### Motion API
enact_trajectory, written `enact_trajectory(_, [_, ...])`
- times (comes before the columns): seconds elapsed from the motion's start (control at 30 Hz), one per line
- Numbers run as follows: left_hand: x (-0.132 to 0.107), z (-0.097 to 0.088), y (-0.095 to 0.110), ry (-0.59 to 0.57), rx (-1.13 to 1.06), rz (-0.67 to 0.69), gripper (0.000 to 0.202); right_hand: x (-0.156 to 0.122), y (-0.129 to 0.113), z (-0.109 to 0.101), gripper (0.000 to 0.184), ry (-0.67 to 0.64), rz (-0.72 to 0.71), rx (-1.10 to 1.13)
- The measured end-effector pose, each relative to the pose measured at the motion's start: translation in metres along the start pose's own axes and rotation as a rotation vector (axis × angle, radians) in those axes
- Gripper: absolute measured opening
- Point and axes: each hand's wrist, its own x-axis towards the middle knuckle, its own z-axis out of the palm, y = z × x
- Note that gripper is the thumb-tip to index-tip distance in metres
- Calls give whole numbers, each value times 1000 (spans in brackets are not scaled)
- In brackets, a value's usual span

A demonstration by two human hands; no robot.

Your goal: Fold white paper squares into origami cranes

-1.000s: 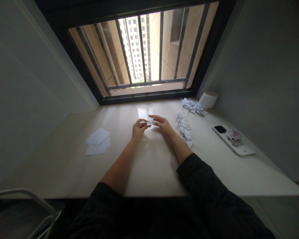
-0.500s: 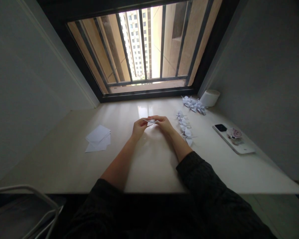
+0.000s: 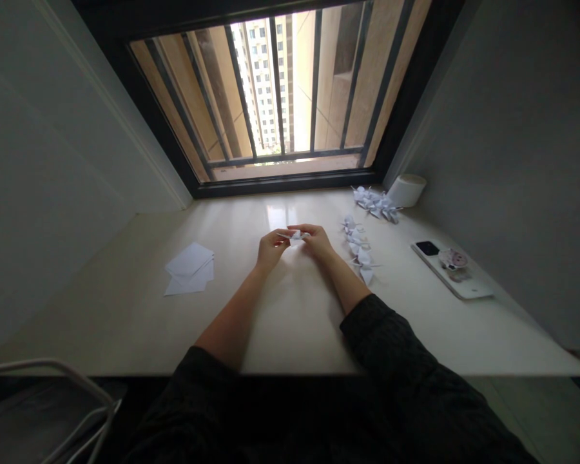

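Between my two hands, above the pale ledge, is a small folded white paper crane (image 3: 296, 236). My left hand (image 3: 270, 248) pinches its left point between thumb and fingers. On the other side, my right hand (image 3: 318, 241) is closed on its right part, the fingertips partly hiding it. Just right of my right hand lies a row of finished paper cranes (image 3: 356, 243). Farther back, more folded cranes (image 3: 376, 205) sit in a cluster. To the left of my left hand, white paper sheets (image 3: 189, 269) lie in a loose, overlapping stack.
A white roll (image 3: 406, 190) stands in the back right corner. A phone (image 3: 452, 270) with a round grip lies at the right. Behind the ledge (image 3: 299, 335) is a barred window (image 3: 280, 96). A pale metal tube frame (image 3: 62, 367) shows at the lower left.
The crane's middle part stands up a little more between my fingers. My left fingers have shifted slightly; both hands stay in about the same place.
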Motion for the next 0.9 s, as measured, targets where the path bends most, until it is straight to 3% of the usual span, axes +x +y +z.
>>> enact_trajectory(0.3, [1,0,0,39,50,34,21,-4,1,5,20,151,-75,-351])
enact_trajectory(0.5, [0,0,5,42,61,39,21,-6,-1,6,16,170,-118,-529])
enact_trajectory(0.73, [-2,2,14,89,130,66,22,-7,0,5,15,147,-108,-583])
enact_trajectory(0.9, [-4,3,19,171,228,58,24,-5,6,5,19,130,-34,-497])
